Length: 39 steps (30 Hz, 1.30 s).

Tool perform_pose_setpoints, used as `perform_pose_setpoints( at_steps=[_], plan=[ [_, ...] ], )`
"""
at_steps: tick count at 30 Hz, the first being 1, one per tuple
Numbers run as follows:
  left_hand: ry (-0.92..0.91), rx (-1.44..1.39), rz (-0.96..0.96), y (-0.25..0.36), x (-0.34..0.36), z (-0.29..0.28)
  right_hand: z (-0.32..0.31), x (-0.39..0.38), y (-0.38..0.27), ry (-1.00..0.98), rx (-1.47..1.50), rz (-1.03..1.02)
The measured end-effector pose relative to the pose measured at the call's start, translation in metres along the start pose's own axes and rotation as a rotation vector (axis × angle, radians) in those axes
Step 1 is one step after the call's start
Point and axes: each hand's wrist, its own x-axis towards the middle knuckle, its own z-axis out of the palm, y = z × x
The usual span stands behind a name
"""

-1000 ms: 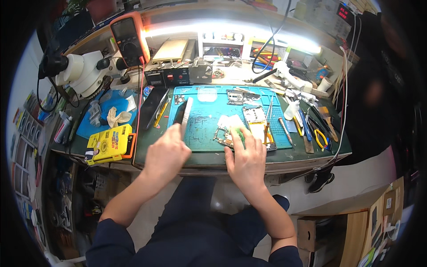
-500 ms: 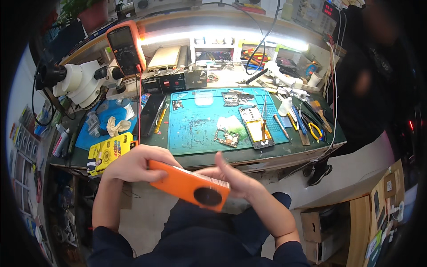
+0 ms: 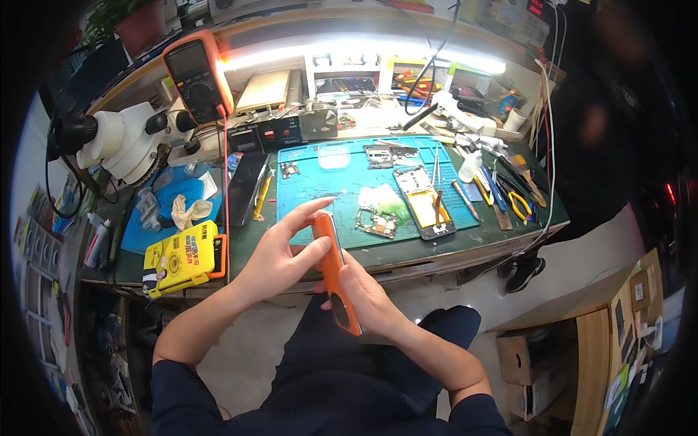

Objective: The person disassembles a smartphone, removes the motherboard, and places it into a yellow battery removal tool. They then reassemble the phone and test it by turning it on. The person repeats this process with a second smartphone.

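I hold an orange phone [image 3: 333,263] upright and edge-on, in front of the bench edge, with its dark round camera bump toward me. My left hand [image 3: 287,254] grips its upper end with the thumb on the orange side and the index finger over the top. My right hand [image 3: 363,298] wraps round its lower part. Beyond them lies a blue repair mat [image 3: 305,178] bearing an opened phone [image 3: 424,203], a loose circuit board [image 3: 374,221] and small parts [image 3: 380,155]. A black phone [image 3: 247,189] lies left of the mat.
A microscope [image 3: 123,145], an orange multimeter [image 3: 196,76] and a yellow case [image 3: 178,260] occupy the left side. Pliers [image 3: 520,205] and other tools lie at the right. Another person in dark clothes [image 3: 596,123] stands to the right. Cardboard boxes [image 3: 516,367] sit below.
My hands left the mat, brought the orange phone down toward my lap, then turned it from lying crosswise to pointing away from me, its top now higher and nearer the bench edge.
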Motion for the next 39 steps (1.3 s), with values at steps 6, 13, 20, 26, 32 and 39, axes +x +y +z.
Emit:
perform_pose_setpoints(
  at_steps=[6, 13, 20, 26, 32, 39],
  plan=[
    [-0.076, 0.061, -0.074, -0.003, 0.008, -0.011, 0.005, 0.001, -0.002, 0.041, -0.095, -0.011],
    [-0.056, 0.082, -0.003, -0.001, 0.010, -0.013, 0.018, 0.002, -0.010, 0.174, -0.323, -0.085],
    [0.046, 0.306, -0.092, 0.031, 0.016, -0.007, 0.032, 0.022, -0.012, 0.286, -0.508, -0.168],
    [0.117, 0.360, -0.039, 0.018, 0.041, -0.025, 0.037, 0.049, -0.024, 0.285, -0.308, -0.117],
    [0.158, 0.219, -0.176, -0.008, 0.055, -0.056, 0.012, 0.075, -0.014, 0.150, 0.202, 0.034],
    [0.218, -0.235, -0.448, -0.014, 0.047, -0.092, -0.008, 0.085, -0.042, 0.132, 0.365, 0.278]
  ],
)
